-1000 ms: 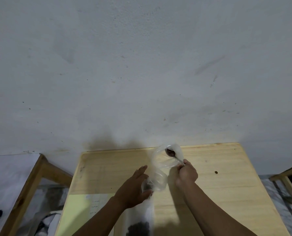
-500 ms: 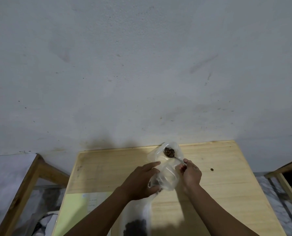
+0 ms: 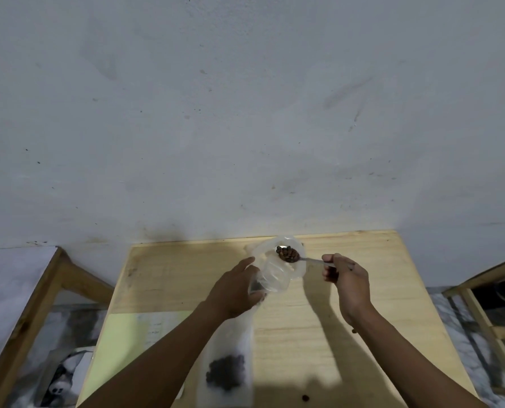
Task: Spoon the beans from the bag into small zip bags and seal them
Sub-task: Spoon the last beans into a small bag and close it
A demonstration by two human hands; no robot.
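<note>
On the bench in front of me, the bag stands at the far middle, my left hand on its left side. The spoon sits in its mouth, my right hand to the right. A zip bag lies nearer me, a paper left of it.

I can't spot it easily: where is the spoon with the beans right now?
In the head view, the spoon sits near the table's far edge, held by the right hand, its loaded bowl at the mouth of the clear bag the left hand grips.
</note>
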